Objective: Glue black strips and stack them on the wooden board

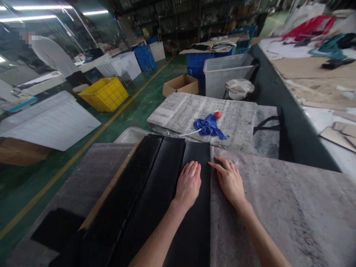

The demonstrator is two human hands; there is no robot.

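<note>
Long black strips of sheet material lie side by side on the worn grey work board (pixel 267 200). My left hand (pixel 189 184) rests flat on the rightmost black strip (pixel 197 222), fingers straight and close together. Along that strip's right edge is my right hand (pixel 229 180), its index finger stretched out to touch the edge and the other fingers extended over the board. Left of these lie a middle black strip (pixel 164 167) and a darker, shinier black strip (pixel 133 178), beside a thin tan strip (pixel 111 185).
Beyond, a blue cloth (pixel 208 126) and a red ball-like object (pixel 217 115) lie on a second grey board (pixel 239 115). A high bench (pixel 303 122) borders the right. A yellow crate (pixel 105 94), a cardboard box (pixel 180 85) and a person (pixel 52 55) are farther off.
</note>
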